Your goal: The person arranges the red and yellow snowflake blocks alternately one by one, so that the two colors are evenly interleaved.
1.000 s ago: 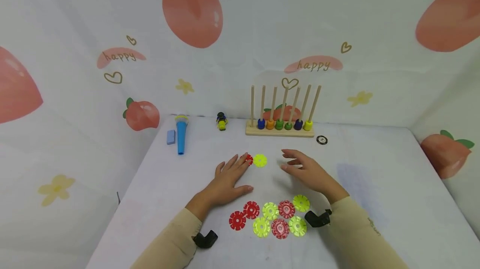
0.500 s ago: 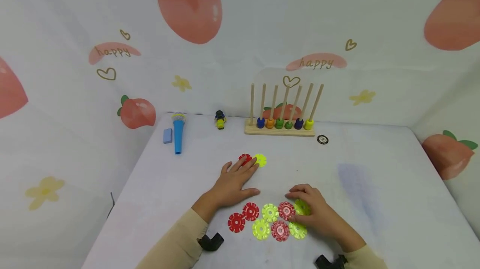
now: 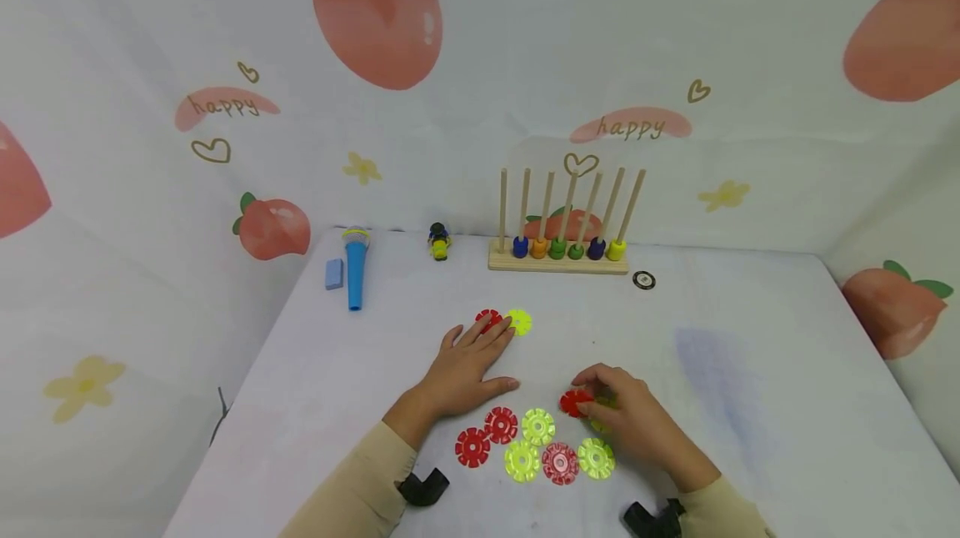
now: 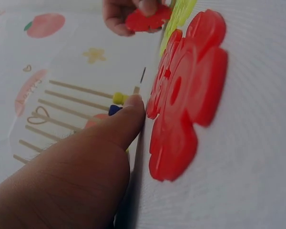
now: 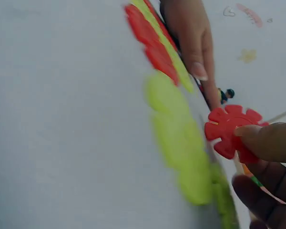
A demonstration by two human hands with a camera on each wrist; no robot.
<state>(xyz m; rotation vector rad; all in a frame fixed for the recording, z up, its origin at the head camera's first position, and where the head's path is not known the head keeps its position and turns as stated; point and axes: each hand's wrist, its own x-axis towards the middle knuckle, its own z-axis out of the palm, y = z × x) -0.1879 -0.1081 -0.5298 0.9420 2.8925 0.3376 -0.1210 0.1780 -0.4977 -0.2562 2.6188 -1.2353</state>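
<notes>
My right hand [image 3: 637,421] pinches a red slotted plastic disc [image 3: 574,402] between thumb and fingers, just above the near group of discs. In the right wrist view the pinched disc [image 5: 231,126] faces the camera, its notched rim in full sight. Partly hidden behind that hand is a yellow-green disc [image 3: 602,421]. My left hand [image 3: 467,367] lies with fingers stretched out, the fingertips over a red disc [image 3: 489,319] and against a yellow-green disc [image 3: 519,321]. Before me lie red discs [image 3: 472,447] and yellow-green discs [image 3: 522,461], flat on the white cloth.
A wooden peg rack [image 3: 558,261] with coloured beads stands at the back. Left of it are a small toy figure [image 3: 439,242], a blue toy microphone [image 3: 356,271] and a blue block [image 3: 333,274]. A round black-and-white token [image 3: 643,280] lies right of the rack.
My right hand came down and back to the near discs, then lifted a red disc from the upper row. My left hand slid slightly right, then stayed by the far pair.
</notes>
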